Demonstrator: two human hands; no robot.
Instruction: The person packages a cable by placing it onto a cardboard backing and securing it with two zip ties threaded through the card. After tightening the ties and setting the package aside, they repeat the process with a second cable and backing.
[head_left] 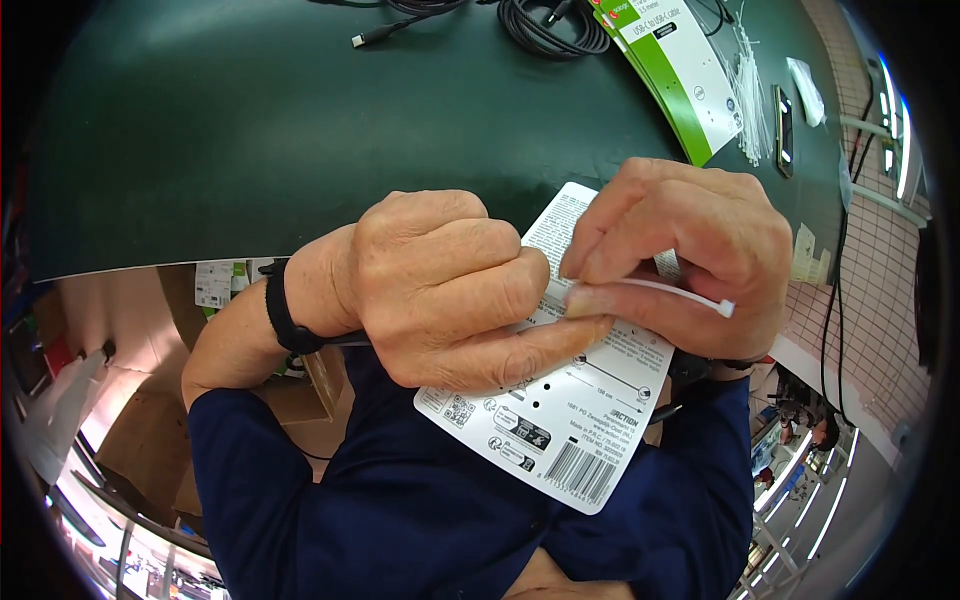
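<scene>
A white printed cardboard card with two small dark holes is tilted in front of my chest, its lower part over my dark blue top. My right hand pinches a white cable tie over the card, between thumb and fingertips. The tie's square head sticks out to the right. My left hand is closed in front of the card's left side, fingers curled. Its thumb reaches across the card to the right thumb. What the left fingers grip is hidden.
Beyond my hands lies a green tabletop. At its far side are coiled black cables, green-and-white cards, a bundle of white cable ties and a phone-like dark object. An open cardboard box stands below left.
</scene>
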